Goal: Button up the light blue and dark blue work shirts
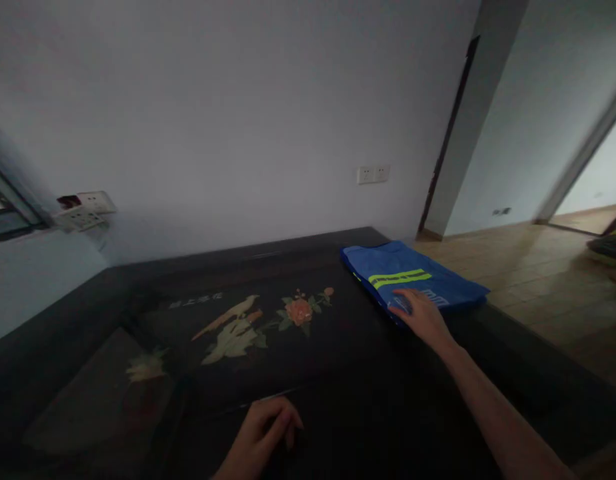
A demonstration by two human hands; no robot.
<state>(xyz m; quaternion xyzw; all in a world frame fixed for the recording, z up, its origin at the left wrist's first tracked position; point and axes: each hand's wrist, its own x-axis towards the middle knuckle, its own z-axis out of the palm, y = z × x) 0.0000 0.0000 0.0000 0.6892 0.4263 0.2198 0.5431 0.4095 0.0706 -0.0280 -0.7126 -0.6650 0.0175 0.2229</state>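
A blue folded garment (383, 257) with a yellow-green and grey striped band and white lettering lies flat at the right of a dark table (338, 380). My right hand (419, 313) is over its near edge, thumb and fingers apart, appearing to rest on the cloth without gripping it. Its palm and forearm hide part of the lettering. Nearer to me, at the bottom middle, my left hand (271, 427) is by the tabletop, its fingers loosely bent with a gap to the thumb. Nothing shows in it, and it is well apart from the garment.
A bird-and-flower picture (298, 311) decorates the tabletop. Behind stands a white wall with a double socket (373, 175); another socket (81, 217) hangs at the left by a window. Wooden flooring (528, 260) lies right of the table, with a dark bundle (611, 247) at the far edge.
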